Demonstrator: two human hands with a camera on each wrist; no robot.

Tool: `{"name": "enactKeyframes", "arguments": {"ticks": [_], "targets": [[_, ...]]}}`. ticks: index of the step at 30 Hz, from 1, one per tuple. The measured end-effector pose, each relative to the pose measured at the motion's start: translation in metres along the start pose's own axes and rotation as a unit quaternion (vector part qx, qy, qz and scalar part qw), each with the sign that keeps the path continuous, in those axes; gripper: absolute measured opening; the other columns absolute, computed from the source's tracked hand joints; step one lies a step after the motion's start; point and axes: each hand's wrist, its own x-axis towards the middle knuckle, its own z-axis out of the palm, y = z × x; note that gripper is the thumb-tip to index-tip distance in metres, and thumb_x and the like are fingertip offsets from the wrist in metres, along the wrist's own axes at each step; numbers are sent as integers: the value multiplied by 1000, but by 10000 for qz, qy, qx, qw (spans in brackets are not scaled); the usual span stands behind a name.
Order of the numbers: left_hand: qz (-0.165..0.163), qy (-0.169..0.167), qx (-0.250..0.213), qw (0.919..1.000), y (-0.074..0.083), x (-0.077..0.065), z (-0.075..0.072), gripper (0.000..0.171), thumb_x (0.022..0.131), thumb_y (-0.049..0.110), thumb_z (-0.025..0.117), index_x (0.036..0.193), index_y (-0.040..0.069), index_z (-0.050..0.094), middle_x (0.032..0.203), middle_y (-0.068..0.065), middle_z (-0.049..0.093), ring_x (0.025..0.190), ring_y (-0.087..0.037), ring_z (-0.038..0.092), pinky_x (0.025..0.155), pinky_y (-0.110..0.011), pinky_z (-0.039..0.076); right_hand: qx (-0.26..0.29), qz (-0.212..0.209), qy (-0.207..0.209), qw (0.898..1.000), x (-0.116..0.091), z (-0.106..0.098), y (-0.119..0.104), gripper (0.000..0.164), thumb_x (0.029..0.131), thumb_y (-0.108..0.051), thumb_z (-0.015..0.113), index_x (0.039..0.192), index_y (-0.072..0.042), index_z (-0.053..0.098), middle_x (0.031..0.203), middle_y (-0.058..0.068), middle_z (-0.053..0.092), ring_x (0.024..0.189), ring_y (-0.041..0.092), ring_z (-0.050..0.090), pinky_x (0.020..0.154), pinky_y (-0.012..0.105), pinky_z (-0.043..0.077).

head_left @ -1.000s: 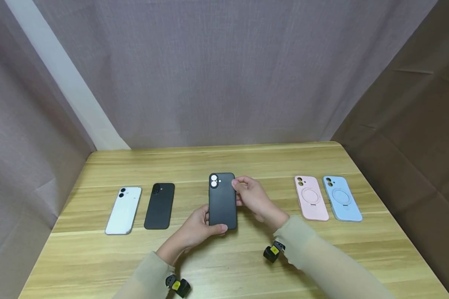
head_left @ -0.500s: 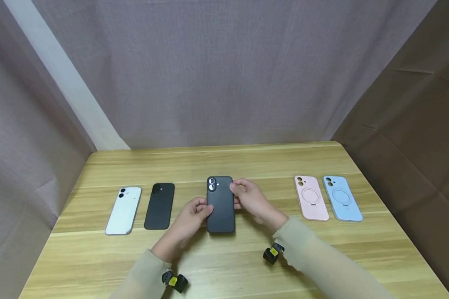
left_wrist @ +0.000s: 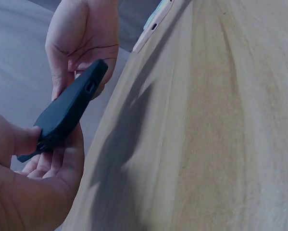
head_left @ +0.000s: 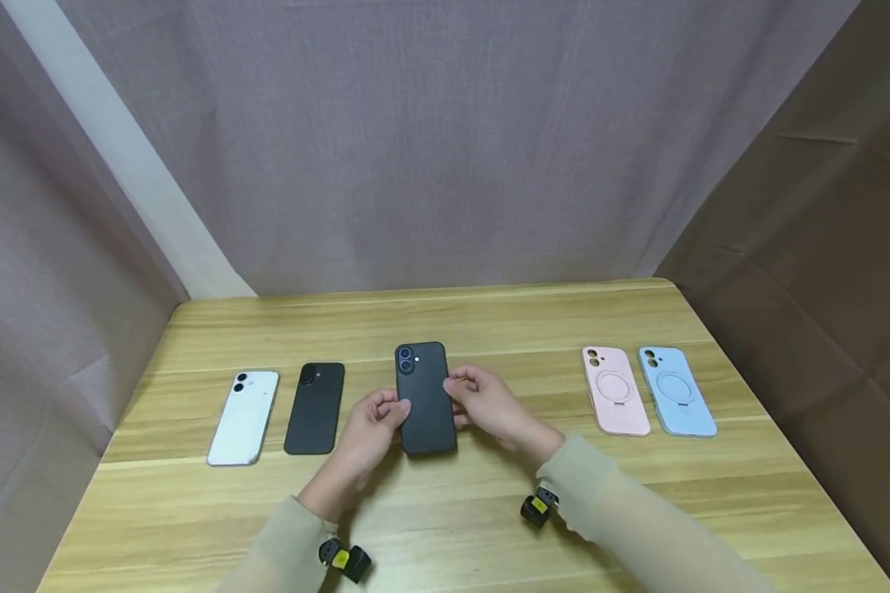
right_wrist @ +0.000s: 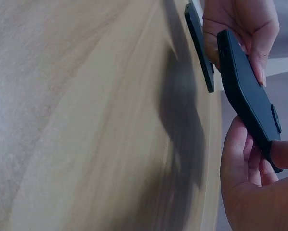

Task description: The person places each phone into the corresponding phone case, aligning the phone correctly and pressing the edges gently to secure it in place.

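The black phone is above the wooden table between left hand and right hand, neither nearer — each pinches one long edge, thumb on the back — its long axis running near to far, top leaning slightly left; it looks matte, camera lenses at the far left corner

No lettering I can read.
I make out no word on the black phone case I hold; the specks on the white phone are too tiny.
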Motion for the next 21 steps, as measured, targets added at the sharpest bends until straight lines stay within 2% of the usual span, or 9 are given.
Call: {"name": "enactKeyframes", "arguments": {"ticks": [5,10,14,17,21], "targets": [[-43,132,171,9998,-2,2,-4,22,99,11,56,115,-4,55,100,-14,69,85,-19,65,75,-33,55,-312,-119,197,9992,2,6,2,26,99,-15,56,123,-3,56,97,13,64,80,23,64,72,40,57],[151,241,669,9974,-2,4,-7,30,99,8,54,126,-3,45,98,-15,68,87,-19,64,72,-30,54,-571,-165,461,9972,9,12,4,26,96,-13,60,120,-1,59,89,12,64,73,20,63,68,39,58],[403,419,1261,9903,0,6,-8,32,99,5,53,126,-2,38,94,-15,67,86,-20,63,73,-29,51,-675,-207,638,9955,15,17,5,23,95,-11,62,113,2,58,84,12,63,68,19,62,67,39,58],[536,528,1617,9840,1,6,-8,30,98,2,54,123,-3,39,93,-15,66,85,-21,63,74,-32,51,-664,-201,722,9950,17,21,3,19,94,-10,63,107,4,58,83,13,63,66,20,62,65,40,58],[701,714,2034,9740,1,7,-9,28,95,-1,58,118,-5,43,99,-15,59,85,-22,59,71,-32,52,-599,-214,762,9951,19,26,2,17,93,-8,63,102,5,57,81,14,61,65,22,62,64,40,58]]}}
